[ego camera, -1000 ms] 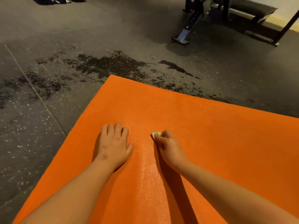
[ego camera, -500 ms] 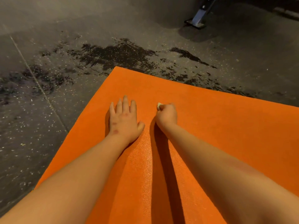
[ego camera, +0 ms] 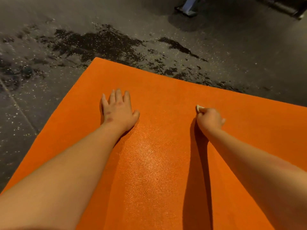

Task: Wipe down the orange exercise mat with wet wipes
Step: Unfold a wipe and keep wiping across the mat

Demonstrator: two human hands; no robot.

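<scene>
The orange exercise mat (ego camera: pixel 166 97) lies on the dark floor and fills the lower part of the head view. A shiny damp streak runs down its middle. My left hand (ego camera: pixel 118 110) rests flat on the mat near its far left corner, fingers straight. My right hand (ego camera: pixel 210 120) is curled around a small wadded white wet wipe (ego camera: pixel 199 107), which pokes out past the knuckles and presses on the mat. Most of the wipe is hidden inside the fist.
Dark speckled rubber floor (ego camera: pixel 41 113) surrounds the mat, with wet dark patches (ego camera: pixel 93 42) just beyond its far edge. A metal foot of gym equipment (ego camera: pixel 187 9) stands at the top, and a dark bar (ego camera: pixel 282 5) lies at the top right.
My right hand has slid the wipe to the right across the mat, away from my left hand. The left hand has stayed flat. The view has dipped closer to the mat.
</scene>
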